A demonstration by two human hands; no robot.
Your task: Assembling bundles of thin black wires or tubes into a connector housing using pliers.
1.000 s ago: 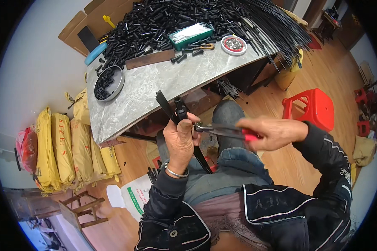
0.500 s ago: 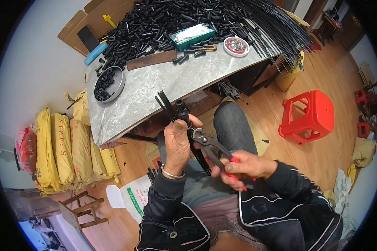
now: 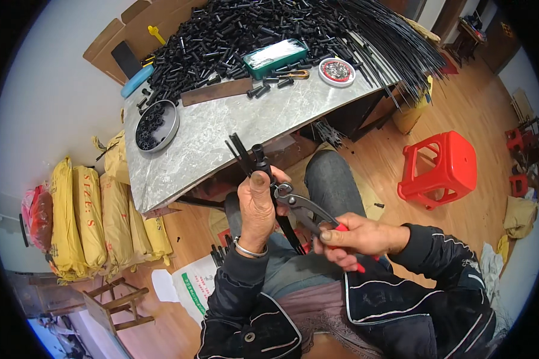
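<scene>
Head view: the right hand (image 3: 356,238) is wrapped round red-handled, dark metal pincers (image 3: 315,207), their rounded head just beside the left hand (image 3: 259,202), which clasps thin, straight black rods (image 3: 238,149) and a black tubular fitting (image 3: 259,154), before the grey table (image 3: 215,125).

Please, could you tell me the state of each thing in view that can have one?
Left hand: closed around black rods and a black cylindrical piece
Right hand: closed on red-handled pliers
Pliers: held; whether open or shut, I cannot tell
Green box: open, holding white strips
Grey dish: open, partly filled with small black pieces
White tub: open, holding small metal pieces
Red stool: upright
Yellow sacks: bulging, standing
</scene>
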